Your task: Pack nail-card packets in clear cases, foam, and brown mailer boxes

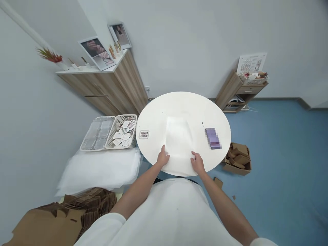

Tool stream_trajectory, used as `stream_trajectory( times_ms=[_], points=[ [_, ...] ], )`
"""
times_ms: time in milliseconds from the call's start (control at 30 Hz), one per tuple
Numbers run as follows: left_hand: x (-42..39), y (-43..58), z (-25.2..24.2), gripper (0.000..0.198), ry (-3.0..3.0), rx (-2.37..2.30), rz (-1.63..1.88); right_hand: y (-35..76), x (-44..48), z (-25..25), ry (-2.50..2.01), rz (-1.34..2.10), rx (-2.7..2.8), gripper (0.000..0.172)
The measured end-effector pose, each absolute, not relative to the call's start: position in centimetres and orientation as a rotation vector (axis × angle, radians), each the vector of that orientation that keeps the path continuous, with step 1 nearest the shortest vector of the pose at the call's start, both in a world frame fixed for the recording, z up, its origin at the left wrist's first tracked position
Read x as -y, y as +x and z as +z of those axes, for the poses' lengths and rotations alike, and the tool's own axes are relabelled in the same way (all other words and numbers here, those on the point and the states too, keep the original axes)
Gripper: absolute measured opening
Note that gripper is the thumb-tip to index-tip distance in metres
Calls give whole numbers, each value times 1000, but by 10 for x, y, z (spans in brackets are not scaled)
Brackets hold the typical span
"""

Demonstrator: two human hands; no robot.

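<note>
A thin white packing sheet [179, 136], close in colour to the tabletop, lies on the round white table [220, 118] in front of me. My left hand [163, 158] grips its left side near the front, index finger stretched along the edge and thumb to the right. At the right side of the sheet, my right hand [198, 164] has thumb and fingers curled around the edge. Left of the sheet sits a small clear-lidded tray of little round items [144, 134]. A purple item, blurred out [213, 138], lies to the right.
Left of the table stand a basket of small cards [125, 133], a basket of clear plastic boxes [98, 133], a stack of white sheets [99, 169] and folded cardboard [58, 218]. A carton of cardboard pieces [238, 159] is on the floor at right. Wooden cabinets [102, 89] line the wall.
</note>
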State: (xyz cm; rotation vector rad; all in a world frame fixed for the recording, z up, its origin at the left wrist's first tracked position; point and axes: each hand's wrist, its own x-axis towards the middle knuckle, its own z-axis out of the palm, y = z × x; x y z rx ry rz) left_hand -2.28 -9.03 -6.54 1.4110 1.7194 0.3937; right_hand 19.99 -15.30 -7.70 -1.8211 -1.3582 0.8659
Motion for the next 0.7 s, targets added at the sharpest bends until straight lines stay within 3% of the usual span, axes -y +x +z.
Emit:
stream_trajectory(
  times_ms=[167, 333, 533, 700],
  points=[
    [87, -17, -71, 76, 1373, -1735, 330, 205, 144, -85, -1862, 890, 1492, 47],
    [93, -11, -67, 67, 1743, -1848, 280, 206, 143, -80, -2105, 662, 1748, 53],
    [120, -17, -62, 52, 2279, -1578, -91, 207, 147, -76, -1946, 627, 2201, 41],
    [121, -12, -61, 55, 2271, -1559, -259, 211, 134, -78, -1962, 621, 2251, 41]
  ],
)
